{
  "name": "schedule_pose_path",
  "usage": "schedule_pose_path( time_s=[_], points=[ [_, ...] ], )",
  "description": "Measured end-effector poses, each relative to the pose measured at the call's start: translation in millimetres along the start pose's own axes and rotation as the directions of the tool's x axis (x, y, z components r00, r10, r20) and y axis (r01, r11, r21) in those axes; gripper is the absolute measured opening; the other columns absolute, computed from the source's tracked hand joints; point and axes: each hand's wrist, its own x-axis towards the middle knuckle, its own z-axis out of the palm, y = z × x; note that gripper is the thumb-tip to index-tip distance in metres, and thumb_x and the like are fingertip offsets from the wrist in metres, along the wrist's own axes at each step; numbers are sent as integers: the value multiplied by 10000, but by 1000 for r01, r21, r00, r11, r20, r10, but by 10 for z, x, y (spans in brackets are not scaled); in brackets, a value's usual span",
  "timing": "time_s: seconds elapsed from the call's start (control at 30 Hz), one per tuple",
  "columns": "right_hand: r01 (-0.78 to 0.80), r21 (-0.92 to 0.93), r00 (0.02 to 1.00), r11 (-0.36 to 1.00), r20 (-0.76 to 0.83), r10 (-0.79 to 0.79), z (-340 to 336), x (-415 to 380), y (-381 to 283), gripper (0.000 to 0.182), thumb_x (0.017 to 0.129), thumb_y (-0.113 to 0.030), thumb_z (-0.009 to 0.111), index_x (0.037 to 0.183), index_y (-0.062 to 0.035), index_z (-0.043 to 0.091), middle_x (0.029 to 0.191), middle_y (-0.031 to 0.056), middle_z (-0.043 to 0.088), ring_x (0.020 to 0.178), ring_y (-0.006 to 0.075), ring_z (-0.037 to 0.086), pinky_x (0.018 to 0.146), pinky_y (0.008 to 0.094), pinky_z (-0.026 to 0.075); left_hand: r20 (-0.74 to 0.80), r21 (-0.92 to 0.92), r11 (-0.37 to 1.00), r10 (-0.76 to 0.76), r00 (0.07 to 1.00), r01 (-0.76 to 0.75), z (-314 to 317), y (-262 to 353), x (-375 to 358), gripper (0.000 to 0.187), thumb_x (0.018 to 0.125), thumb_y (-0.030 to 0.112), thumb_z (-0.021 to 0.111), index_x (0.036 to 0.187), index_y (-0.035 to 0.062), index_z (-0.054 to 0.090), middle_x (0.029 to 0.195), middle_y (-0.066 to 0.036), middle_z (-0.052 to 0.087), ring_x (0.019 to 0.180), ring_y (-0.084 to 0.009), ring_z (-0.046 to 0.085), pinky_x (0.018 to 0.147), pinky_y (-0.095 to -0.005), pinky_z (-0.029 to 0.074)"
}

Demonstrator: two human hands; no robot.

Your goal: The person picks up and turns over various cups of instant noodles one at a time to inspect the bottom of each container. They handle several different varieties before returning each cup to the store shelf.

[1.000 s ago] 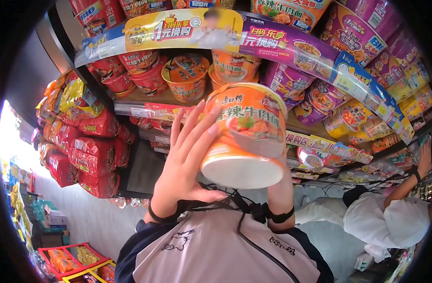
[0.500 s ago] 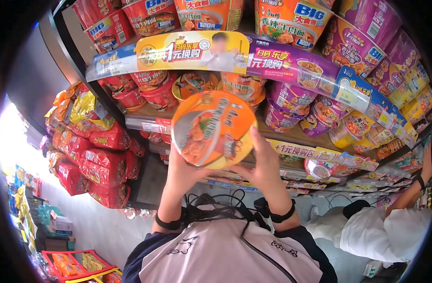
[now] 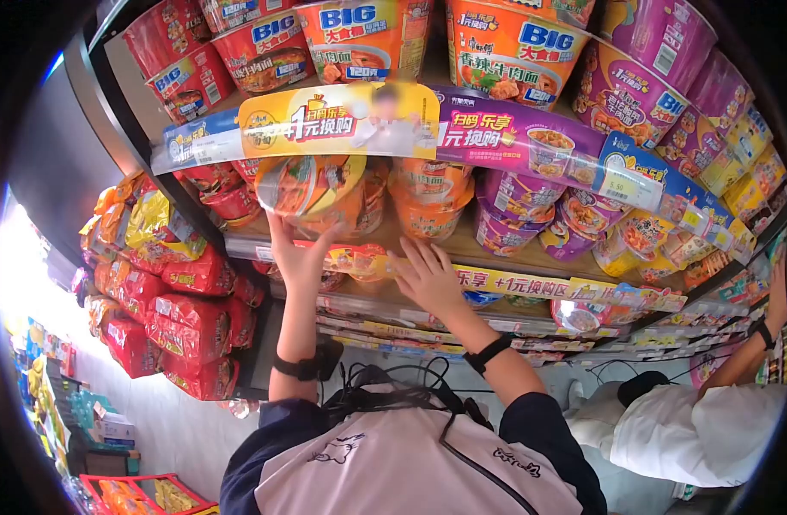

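My left hand (image 3: 300, 253) grips an orange noodle bowl (image 3: 307, 190) at the left part of the middle shelf, its printed lid tilted toward me, partly under the yellow price strip (image 3: 342, 120). Fingers spread, my right hand (image 3: 423, 270) rests at the shelf's front label strip (image 3: 522, 281) and holds nothing. Just above it stand stacked orange cups (image 3: 429, 202). Purple noodle bowls (image 3: 513, 206) are to the right of those.
Large BIG noodle bowls (image 3: 359, 39) line the upper shelf. Red noodle packs (image 3: 187, 318) hang or stack at the left. Another person in white (image 3: 694, 429) is at the right, with an arm near the shelves. Lower shelves show below the label strip.
The orange bowl has moved from in front of me, up and left into the shelf. My right hand has let go of it and moved left to the shelf edge.
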Motion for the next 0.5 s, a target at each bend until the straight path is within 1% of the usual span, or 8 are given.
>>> schedule_pose_path(
  time_s=[0.03,0.1,0.17,0.2,0.3,0.33,0.43,0.5],
  points=[
    [5,-10,1000,1000,12,-5,11,-7,7,509,759,-259,642,1238,-137,520,1296,112,481,1139,257,494,947,413,392,-3,15,1000,-24,1000,24,48,3,60,728,643,23,791,1248,10,385,1129,-98,553,1008,-164,555,852,-279,445],
    [9,-30,999,1000,37,-8,35,-36,12,483,811,-278,615,1258,-134,502,1297,120,479,1135,261,494,930,411,412,10,-22,999,23,1000,-23,126,-133,228,718,657,31,784,1251,9,380,1125,-101,549,1013,-156,549,845,-286,450],
    [19,-39,999,999,30,-18,28,-38,23,477,813,-274,611,1254,-127,506,1296,119,483,1127,259,498,924,407,417,9,-78,995,63,998,-62,238,-151,366,711,659,33,785,1243,1,381,1132,-105,547,1022,-155,547,844,-291,453],
    [22,-42,999,999,27,-21,24,-38,17,473,814,-271,609,1252,-123,508,1295,118,484,1123,258,500,921,406,419,52,-146,989,-10,999,17,263,-207,413,800,661,83,799,1299,-33,329,1168,-135,536,1056,-176,534,865,-302,448],
    [5,-23,999,1000,-34,-6,18,-18,14,489,727,-222,648,1198,-137,548,1265,107,507,1103,244,519,901,389,419,46,207,978,26,999,-35,340,-360,504,936,670,173,805,1368,-64,227,1239,-200,497,1126,-238,506,927,-335,417],
    [4,-25,999,1000,-38,-5,28,-27,15,487,726,-220,648,1196,-138,549,1265,106,508,1100,244,522,900,387,420,71,358,931,49,996,-71,354,-410,510,1035,677,258,799,1401,-73,138,1306,-254,429,1186,-287,463,974,-358,377],
    [6,-34,999,999,-53,-8,72,-29,22,486,722,-215,646,1193,-143,552,1262,102,513,1093,243,529,897,380,424,31,386,914,125,992,-127,417,-444,460,1046,686,289,789,1410,-65,122,1351,-265,376,1235,-352,401,1013,-405,325],
    [8,-49,998,999,-59,-11,84,-34,18,490,719,-213,645,1196,-147,552,1255,100,519,1091,243,532,895,376,426,-35,504,833,284,958,-229,477,-496,419,1008,688,272,789,1406,-48,158,1350,-250,380,1238,-373,384,1022,-427,304]
  ],
)
